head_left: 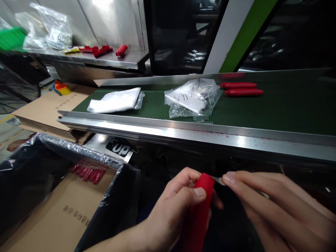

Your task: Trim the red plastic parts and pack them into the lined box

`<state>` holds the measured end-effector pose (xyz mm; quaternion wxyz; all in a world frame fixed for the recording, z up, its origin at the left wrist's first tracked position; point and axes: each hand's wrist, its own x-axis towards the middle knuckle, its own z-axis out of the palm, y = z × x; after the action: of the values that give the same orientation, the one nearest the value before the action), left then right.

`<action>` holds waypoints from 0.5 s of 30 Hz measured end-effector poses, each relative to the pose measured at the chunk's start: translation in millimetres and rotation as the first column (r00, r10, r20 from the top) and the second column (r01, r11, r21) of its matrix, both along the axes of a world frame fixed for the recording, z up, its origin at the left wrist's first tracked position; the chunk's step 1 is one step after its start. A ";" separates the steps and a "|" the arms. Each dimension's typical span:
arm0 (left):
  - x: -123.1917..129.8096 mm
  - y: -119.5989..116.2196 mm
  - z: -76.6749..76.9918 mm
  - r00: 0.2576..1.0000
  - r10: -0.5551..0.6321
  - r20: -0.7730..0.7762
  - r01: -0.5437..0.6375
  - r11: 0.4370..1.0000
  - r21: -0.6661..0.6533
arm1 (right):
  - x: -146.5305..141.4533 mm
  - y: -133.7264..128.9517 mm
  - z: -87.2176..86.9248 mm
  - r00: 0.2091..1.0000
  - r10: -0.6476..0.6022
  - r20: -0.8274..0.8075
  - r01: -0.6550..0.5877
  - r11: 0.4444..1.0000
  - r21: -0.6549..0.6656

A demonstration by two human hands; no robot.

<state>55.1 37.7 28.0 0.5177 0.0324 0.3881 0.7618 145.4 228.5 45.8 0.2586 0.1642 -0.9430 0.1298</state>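
Observation:
My left hand is closed around a long red plastic part, its thumb pressed on the front near the top end. My right hand pinches a small pointed metal blade. The tip of that blade meets the top right edge of the red part, as far as I can see. Fingers and sleeve darkness hide the lower end of the part. On the green conveyor belt above my hands lie two similar red parts, side by side.
Two plastic bags would be one marked bag and one folded white stack on the belt. A metal rail edges it. At left stand a lined box with red parts and stacked cardboard.

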 end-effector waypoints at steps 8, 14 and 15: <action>-11.4 8.6 9.1 1.000 -0.001 -0.001 0.001 1.000 0.021 | 7.5 -4.0 -3.8 0.999 -0.013 0.029 0.013 1.000 0.020; -21.1 13.7 15.1 1.000 0.028 -0.001 -0.028 1.000 0.008 | 14.4 -15.4 -11.2 0.997 -0.004 0.073 0.003 1.000 0.018; -21.6 13.3 14.3 0.999 0.038 -0.002 -0.038 0.999 0.010 | 15.2 -17.4 -13.3 0.998 0.003 0.067 -0.005 1.000 0.024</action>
<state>33.5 51.0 42.3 0.5027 0.0286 0.3855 0.7732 160.6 211.1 32.5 0.2248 0.1647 -0.9523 0.1242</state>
